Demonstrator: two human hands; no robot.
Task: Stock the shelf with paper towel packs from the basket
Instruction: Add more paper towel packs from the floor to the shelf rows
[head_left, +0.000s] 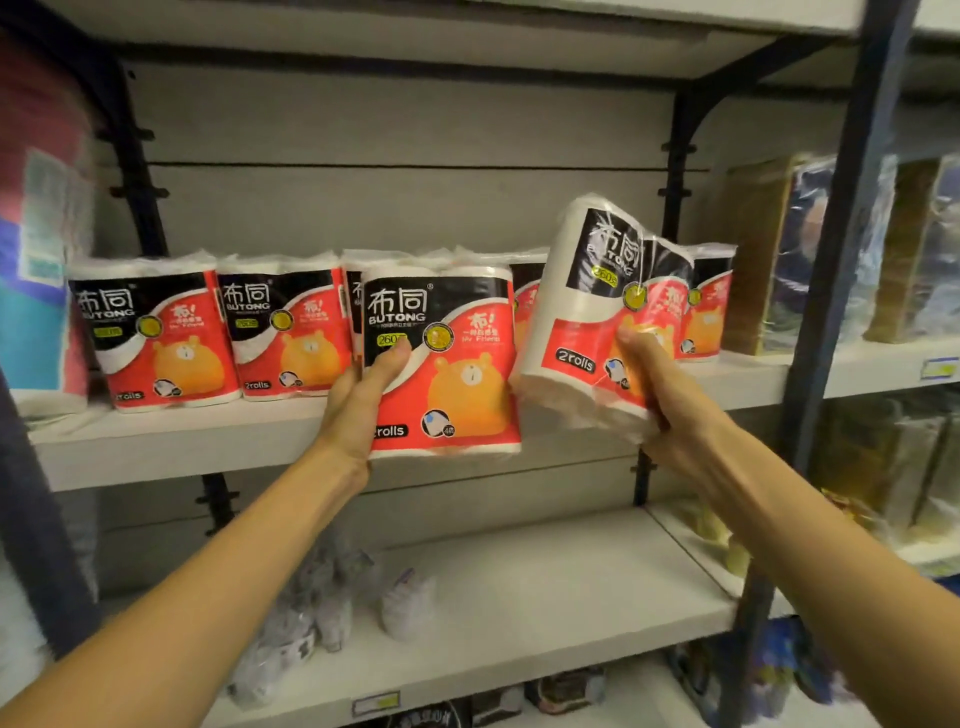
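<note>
STEP: placing, two packs in hand | HANDS: left hand (358, 395) grips an upright pack (441, 364) at the shelf (208, 447) front; right hand (654, 389) clasps a tilted pack (587, 312) | NEXT: likely set both down in front of the back row (223, 327) | LOOK: red-black wrap, orange bear, "2rolls"

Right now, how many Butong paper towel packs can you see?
At least 7: two standing at shelf left, one in the left hand, one tilted in the right hand, one at right, and two partly hidden behind. More may be hidden.
</note>
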